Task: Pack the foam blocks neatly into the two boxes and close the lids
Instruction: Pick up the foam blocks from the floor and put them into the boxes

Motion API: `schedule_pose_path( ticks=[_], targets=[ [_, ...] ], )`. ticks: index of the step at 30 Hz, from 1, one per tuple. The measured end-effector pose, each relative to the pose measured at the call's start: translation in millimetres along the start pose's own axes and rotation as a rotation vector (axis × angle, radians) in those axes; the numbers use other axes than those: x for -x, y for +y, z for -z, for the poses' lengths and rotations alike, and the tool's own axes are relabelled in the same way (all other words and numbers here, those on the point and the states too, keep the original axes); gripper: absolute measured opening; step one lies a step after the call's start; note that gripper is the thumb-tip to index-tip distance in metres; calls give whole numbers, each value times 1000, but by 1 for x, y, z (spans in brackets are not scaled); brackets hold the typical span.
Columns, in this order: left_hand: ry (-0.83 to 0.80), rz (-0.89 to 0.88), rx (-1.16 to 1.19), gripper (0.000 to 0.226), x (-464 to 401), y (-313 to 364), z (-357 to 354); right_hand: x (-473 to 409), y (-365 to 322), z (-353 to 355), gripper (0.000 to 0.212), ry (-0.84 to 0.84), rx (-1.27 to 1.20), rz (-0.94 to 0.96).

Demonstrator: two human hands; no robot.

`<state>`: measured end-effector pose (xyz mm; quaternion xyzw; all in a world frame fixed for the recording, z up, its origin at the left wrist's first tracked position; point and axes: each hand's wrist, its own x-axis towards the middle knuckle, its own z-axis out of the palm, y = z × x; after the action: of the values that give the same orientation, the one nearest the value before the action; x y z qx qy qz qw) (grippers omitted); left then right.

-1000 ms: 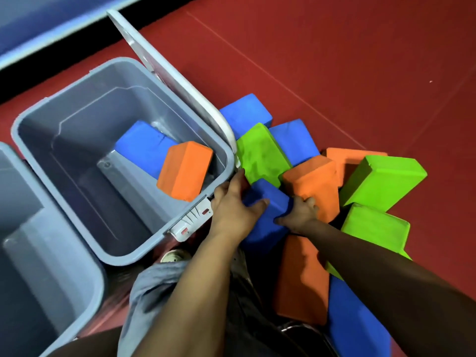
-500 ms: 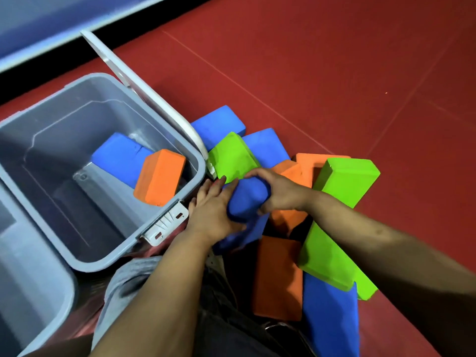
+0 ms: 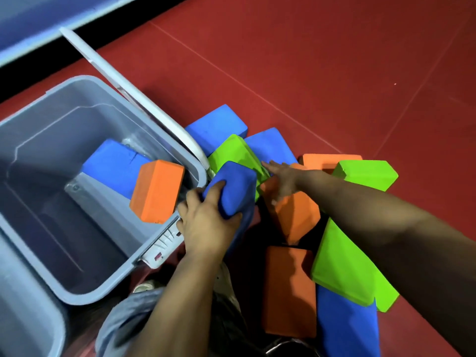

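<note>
My left hand (image 3: pixel 208 222) grips a blue foam block (image 3: pixel 238 186), lifted beside the rim of the open grey box (image 3: pixel 77 297). Inside that box lie a blue block (image 3: pixel 113 167) and an orange block (image 3: pixel 157 190). My right hand (image 3: pixel 283 180) reaches flat over the pile, its fingers straight and resting on an orange block (image 3: pixel 296 217) near a green block (image 3: pixel 237 153). The pile on the red floor holds several more blue, green and orange blocks. The box's white lid (image 3: pixel 134 99) stands open behind it.
A second grey box (image 3: pixel 23 305) shows at the lower left edge. Red floor (image 3: pixel 334 60) stretches beyond the pile. A blue mat with a dark strip runs along the top left. My clothing and a shoe sit below the box.
My left hand has taken the blue block alone and raised it toward the box. My right hand let go of it and now stretches out over the pile.
</note>
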<state>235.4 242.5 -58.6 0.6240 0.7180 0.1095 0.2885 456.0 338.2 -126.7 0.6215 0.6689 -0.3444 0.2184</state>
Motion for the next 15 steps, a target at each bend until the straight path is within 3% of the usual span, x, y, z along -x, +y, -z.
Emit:
schedule_pose_path(
  ticks=[4,7,9,12,15],
  targets=[
    [32,9,72,73,-3,-4,-1,-23,6,-28,108,-27,198,-47],
    [42,18,67,73,-3,-6,-1,-17,1,-46,68,66,310,-70],
    [44,23,60,72,-3,-4,0,-12,-1,-50,54,143,398,-77],
    [41,29,60,71,-1,-1,3,-2,1,-50,57,118,504,-75],
    [49,20,82,72,3,-1,7,14,8,-51,74,131,545,-18]
  ],
)
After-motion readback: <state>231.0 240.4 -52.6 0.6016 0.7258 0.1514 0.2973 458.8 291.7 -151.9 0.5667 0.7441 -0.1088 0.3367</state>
